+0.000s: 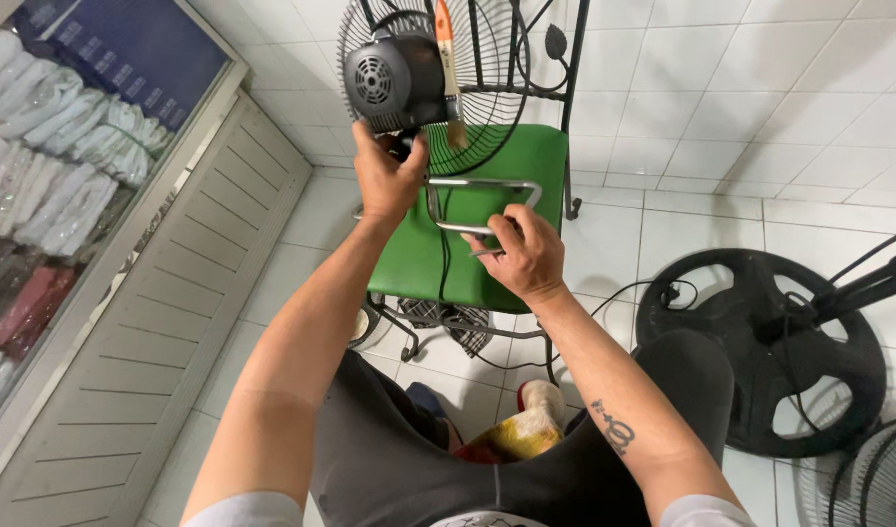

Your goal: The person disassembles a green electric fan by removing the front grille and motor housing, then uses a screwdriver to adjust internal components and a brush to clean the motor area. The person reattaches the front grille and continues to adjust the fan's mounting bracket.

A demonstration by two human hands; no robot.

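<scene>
At upper centre, the left hand [385, 176] was clamped on the fan motor's [394, 83] neck; the right hand [526, 256] pinched a small tool [487, 252] against the metal bracket [482, 205] above the green chair [497, 161].

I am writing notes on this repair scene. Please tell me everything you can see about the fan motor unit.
The fan motor unit is a dark grey, plastic-looking housing with a round vented back. It sits against a wire grille above a green chair seat. The left hand grips it just beneath. A paintbrush hangs beside it.
</scene>
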